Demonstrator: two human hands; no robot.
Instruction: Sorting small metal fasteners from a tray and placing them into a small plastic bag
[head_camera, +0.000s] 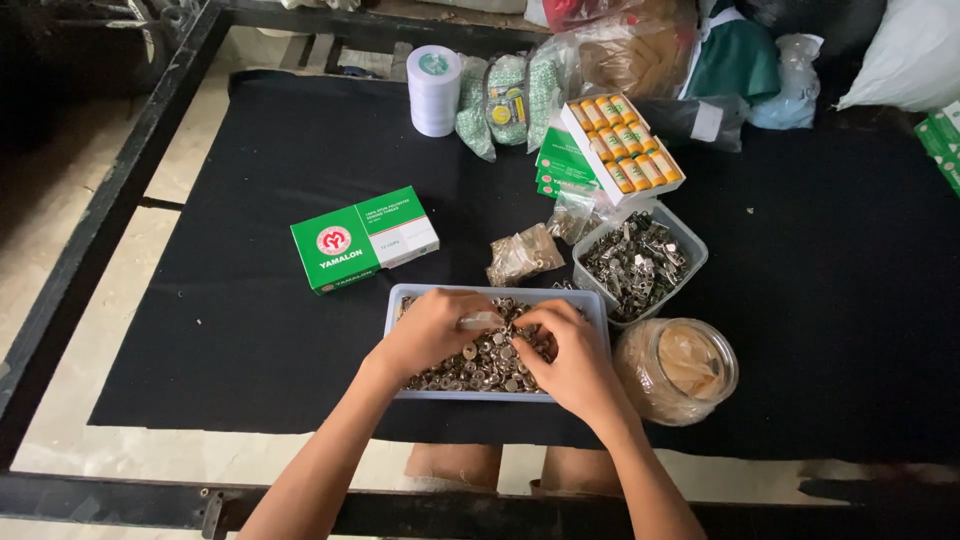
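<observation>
1. Both hands work inside a shallow pale-blue tray (597, 312) of small round metal fasteners (478, 368) on a black cloth (280, 300).
2. The left hand (428, 332) curls its fingers around a small clear packet (482, 320); the right hand (568, 358) pinches its fingertips together at the packet's mouth, seemingly on a fastener.
3. Risk: a loose pinch could drop fasteners onto the cloth, where they may roll off.
4. Risk: the right forearm lies just beside an open glass jar (678, 370) and a tub of metal clips (640, 262); a sideways nudge could tip either.
</observation>
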